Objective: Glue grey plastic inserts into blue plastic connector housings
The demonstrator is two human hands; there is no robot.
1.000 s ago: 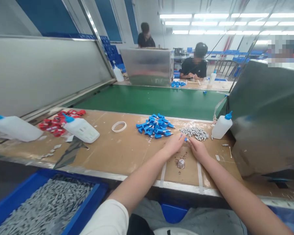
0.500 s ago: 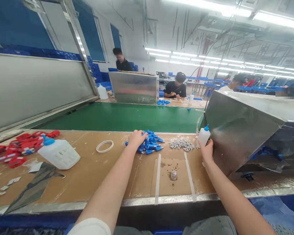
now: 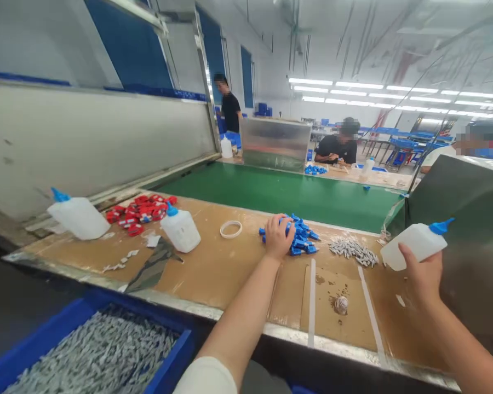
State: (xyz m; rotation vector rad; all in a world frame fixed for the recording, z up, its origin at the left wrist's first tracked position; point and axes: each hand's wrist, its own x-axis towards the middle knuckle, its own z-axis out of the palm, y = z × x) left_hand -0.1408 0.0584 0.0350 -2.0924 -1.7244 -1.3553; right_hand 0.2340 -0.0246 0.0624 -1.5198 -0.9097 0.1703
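My left hand [image 3: 278, 238] lies at the left side of a pile of small blue plastic parts [image 3: 302, 236], its fingers curled over some of them; the fingertips are partly hidden. My right hand [image 3: 425, 276] grips a white squeeze bottle [image 3: 411, 246] with a blue nozzle, tilted to the right and lifted off the bench. Between the hands is a heap of small grey pieces [image 3: 353, 250]. Nearer to me, a small round whitish object [image 3: 340, 305] sits on a cardboard sheet [image 3: 324, 325] edged with white tape strips.
Left along the bench are a tape ring [image 3: 230, 230], two more squeeze bottles [image 3: 181, 232] and red parts [image 3: 143, 210]. A green conveyor belt [image 3: 254, 189] runs behind. A metal box [image 3: 468, 219] stands right. Below left is a blue bin [image 3: 184, 350] of grey pieces. Several people are beyond.
My right hand has lifted the squeeze bottle from beside the metal box and tipped it over. My left hand stays at the blue parts. The view has swung left.
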